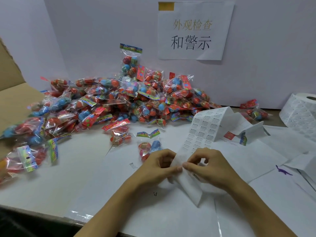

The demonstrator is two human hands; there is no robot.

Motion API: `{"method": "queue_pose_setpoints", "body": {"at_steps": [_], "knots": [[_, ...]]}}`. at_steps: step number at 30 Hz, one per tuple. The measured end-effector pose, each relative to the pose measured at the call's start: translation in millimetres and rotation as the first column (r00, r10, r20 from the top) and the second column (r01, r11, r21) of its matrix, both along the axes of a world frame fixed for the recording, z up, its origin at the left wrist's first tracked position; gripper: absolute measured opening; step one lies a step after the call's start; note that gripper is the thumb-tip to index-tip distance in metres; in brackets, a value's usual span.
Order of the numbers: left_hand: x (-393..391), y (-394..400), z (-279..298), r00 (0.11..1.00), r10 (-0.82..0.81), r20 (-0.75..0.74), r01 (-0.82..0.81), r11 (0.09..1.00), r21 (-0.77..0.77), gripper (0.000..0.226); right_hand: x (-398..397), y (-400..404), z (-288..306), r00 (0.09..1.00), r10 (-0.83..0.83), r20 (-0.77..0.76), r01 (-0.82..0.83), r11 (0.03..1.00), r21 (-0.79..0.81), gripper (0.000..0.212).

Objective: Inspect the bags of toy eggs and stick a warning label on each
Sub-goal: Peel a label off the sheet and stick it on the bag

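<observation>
The left hand and the right hand meet thumb to thumb near the middle of the table's front edge, both with fingers curled and pinching the label strip, a long band of backing paper printed with small warning labels. The fingertips seem to be working at one label's edge, though whether a label has come free is too small to tell. The likely slip is here — a label lifted by one corner may curl onto itself or onto a finger, or tear if the backing is pulled rather than the label. The strip runs back and to the right, where it folds loosely over itself before reaching the roll at the table's right edge; a tug from the hands could drag that slack across the paper sheets covering the table. Just behind the left hand lies one bag of toy eggs, apparently the next to be labelled; its crinkled film may take a label with creases. Beyond it the heap of bags slopes from the back wall toward the left edge — loose enough that labelled and unlabelled bags could mix.
</observation>
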State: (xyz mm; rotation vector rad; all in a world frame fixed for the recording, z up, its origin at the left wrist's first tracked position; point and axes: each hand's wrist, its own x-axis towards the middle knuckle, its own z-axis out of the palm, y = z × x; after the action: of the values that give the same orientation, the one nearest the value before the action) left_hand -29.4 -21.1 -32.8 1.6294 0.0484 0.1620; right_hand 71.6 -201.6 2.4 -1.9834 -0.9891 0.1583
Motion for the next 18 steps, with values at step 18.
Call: {"method": "queue_pose_setpoints", "body": {"at_steps": [18], "knots": [[-11,-7,21,0.999,-0.018,0.046,0.007,0.972,0.233,0.037,-1,-2,1,0.975,-0.204,0.087,0.157,0.912,0.378,0.020]]}}
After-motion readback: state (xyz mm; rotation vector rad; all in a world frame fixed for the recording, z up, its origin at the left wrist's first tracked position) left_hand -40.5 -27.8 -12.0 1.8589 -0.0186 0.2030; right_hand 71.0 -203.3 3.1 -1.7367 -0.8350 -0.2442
